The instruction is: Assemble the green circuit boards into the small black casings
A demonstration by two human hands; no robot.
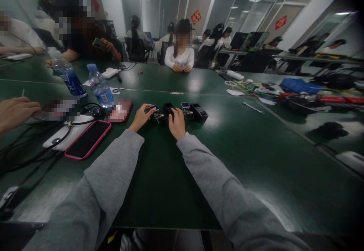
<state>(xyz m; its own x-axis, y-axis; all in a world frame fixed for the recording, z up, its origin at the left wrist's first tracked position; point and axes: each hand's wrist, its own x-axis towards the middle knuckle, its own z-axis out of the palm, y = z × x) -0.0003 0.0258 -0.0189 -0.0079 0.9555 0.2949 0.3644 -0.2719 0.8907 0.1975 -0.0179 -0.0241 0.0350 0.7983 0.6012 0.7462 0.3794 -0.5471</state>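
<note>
While the right hand (176, 124) rests on a black plastic casing (167, 106), grip indeterminable, the left hand (140, 117) pinches a green screened circuit board (158, 118) just left of it. Right of that casing sit a second board (188, 113) and second casing (200, 113), both boards apparently unhoused; beyond it, green tabletop (159, 80) opens toward the far edge.

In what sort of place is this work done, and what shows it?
Probably a shared electronics workroom: small circuit boards are at the green table, a tangle of cables lies to the right, and more people sit farther back.
</note>
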